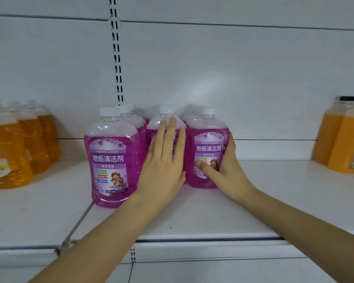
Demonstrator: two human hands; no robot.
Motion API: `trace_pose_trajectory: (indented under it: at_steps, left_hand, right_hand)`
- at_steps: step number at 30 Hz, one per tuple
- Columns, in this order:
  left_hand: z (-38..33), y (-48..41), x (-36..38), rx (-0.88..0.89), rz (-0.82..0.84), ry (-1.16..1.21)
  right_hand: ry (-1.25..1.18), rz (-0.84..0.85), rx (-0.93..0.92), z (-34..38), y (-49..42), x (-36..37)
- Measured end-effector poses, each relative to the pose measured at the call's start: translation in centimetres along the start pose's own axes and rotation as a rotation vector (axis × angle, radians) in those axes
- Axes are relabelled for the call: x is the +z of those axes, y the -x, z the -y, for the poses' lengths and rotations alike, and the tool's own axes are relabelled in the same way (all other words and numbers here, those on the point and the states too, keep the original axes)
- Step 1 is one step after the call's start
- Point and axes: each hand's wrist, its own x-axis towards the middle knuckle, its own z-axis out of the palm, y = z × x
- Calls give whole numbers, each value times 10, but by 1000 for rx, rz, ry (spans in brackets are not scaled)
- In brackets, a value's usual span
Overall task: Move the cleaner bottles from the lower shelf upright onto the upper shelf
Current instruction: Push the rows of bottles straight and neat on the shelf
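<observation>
Several purple floor-cleaner bottles with white caps stand upright in a cluster on the white shelf (pixel 192 217). The front left bottle (pixel 110 160) stands free. My left hand (pixel 164 160) lies flat with straight fingers against the front of the middle bottle (pixel 166 119), hiding most of its label. My right hand (pixel 223 170) grips the right front bottle (pixel 207 144), thumb across the lower label and fingers wrapped round its right side. More purple bottles stand behind, mostly hidden.
Orange bottles (pixel 10 150) stand at the shelf's left end, and more orange bottles (pixel 343 139) with dark caps at the right end. A slotted upright (pixel 117 58) runs up the white back panel. The shelf's front edge (pixel 192 240) lies below my forearms.
</observation>
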Motion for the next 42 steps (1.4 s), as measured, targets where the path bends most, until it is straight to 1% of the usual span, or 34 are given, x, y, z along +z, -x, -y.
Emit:
trace_pose_trajectory:
  at_steps: [2, 4, 11, 16, 18, 19, 21, 23, 26, 28, 32, 39, 42]
  left_hand:
    - [-2, -2, 0, -10, -20, 5]
    - [-4, -3, -1, -12, -6, 10]
    - [-1, -1, -3, -12, 14, 2]
    - [-1, -2, -3, -13, 19, 13]
    - [-2, -1, -2, -4, 12, -8]
    - [-2, 0, -2, 6, 5, -20]
    - [-1, 3, -1, 41, -5, -48]
    - [-2, 6, 1, 80, 3, -73]
    - [-3, 8, 2, 98, 24, -112]
    - [-2, 9, 3, 92, 26, -125]
    - [0, 10, 4, 90, 10, -130]
    - [-1, 13, 3, 101, 20, -134]
    - [-2, 15, 1, 102, 5, -147]
  right_hand:
    - [12, -6, -19, -1, -3, -1]
    - [15, -2, -26, -3, -5, -3]
    - [-1, 50, 0, -9, -6, 2]
    - [-10, 29, 21, -10, -6, 3]
    - [82, -39, 6, -9, -3, 1]
    - [161, -83, -37, -7, -1, 0]
    - [339, -134, -187, -4, 1, -3]
    - [482, -120, -285, -3, 3, -4]
    - [611, -97, -316, -4, 5, -5]
    - [653, -84, -333, -4, 5, -5]
    - [671, -48, -345, -5, 3, -4]
    - [614, -16, -349, -10, 7, -4]
    - [608, -40, -358, -10, 10, -3]
